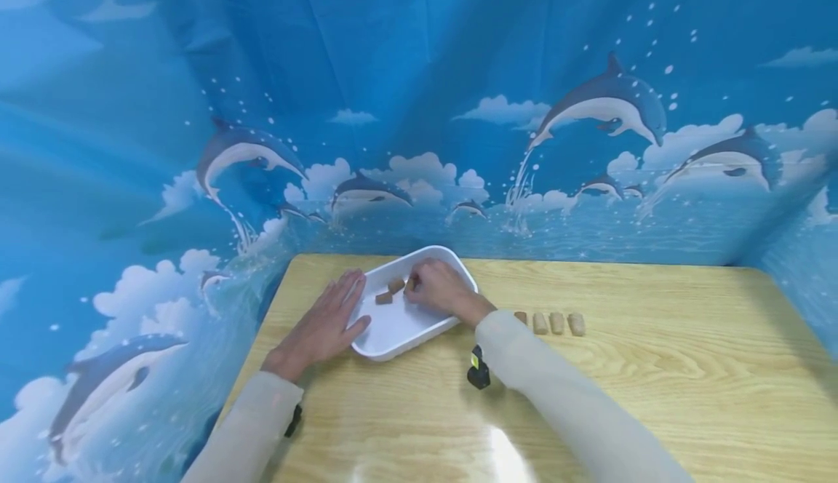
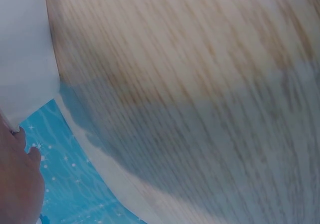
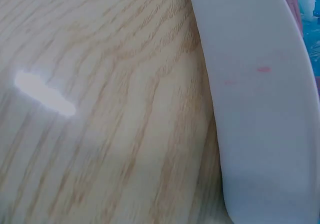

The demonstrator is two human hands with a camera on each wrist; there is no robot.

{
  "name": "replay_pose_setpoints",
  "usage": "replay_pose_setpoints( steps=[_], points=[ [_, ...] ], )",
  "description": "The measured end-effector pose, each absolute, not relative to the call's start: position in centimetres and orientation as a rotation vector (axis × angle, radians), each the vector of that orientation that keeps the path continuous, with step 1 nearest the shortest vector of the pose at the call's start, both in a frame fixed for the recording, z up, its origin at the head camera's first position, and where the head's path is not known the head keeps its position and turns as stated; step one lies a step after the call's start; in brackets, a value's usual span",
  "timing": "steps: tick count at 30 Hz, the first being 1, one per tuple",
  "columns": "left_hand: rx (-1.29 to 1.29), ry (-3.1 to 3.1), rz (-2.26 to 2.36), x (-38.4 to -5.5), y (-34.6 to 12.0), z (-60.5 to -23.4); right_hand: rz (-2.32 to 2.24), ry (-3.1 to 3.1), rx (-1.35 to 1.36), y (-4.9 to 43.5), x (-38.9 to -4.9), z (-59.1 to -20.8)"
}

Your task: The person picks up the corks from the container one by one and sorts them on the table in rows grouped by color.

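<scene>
A white rectangular tray (image 1: 393,328) lies at a slant near the table's far edge, with a few brown corks (image 1: 384,298) inside it. My left hand (image 1: 327,321) rests with straight, spread fingers on the tray's left rim. Inside the tray, my right hand (image 1: 440,286) pinches a cork (image 1: 411,284), mostly covered by the fingers. Only part of the left hand (image 2: 20,179) appears in the left wrist view, beside the tray's wall (image 2: 27,44). In the right wrist view the tray's outer side (image 3: 260,109) fills the right part, and the pinching fingers are hidden.
Several corks (image 1: 556,323) stand in a row on the wooden table (image 1: 668,352), right of the tray and partly behind the right forearm. A blue dolphin-print curtain (image 1: 419,105) surrounds the table's back and sides.
</scene>
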State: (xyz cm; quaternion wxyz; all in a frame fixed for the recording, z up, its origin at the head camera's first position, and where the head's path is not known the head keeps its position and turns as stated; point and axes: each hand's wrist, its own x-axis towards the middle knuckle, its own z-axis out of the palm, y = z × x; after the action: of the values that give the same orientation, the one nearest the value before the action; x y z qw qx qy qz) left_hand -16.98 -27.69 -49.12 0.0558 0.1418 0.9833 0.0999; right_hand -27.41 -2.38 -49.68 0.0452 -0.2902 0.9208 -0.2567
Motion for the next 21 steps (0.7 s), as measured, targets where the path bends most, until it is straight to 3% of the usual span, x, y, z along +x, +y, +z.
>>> replay_pose_setpoints(
  steps=[21],
  points=[
    [0.431,2.995,0.304,-16.9,-27.7,-49.3,-0.869,2.773,-1.050,2.1,-26.2,-48.3]
  ],
)
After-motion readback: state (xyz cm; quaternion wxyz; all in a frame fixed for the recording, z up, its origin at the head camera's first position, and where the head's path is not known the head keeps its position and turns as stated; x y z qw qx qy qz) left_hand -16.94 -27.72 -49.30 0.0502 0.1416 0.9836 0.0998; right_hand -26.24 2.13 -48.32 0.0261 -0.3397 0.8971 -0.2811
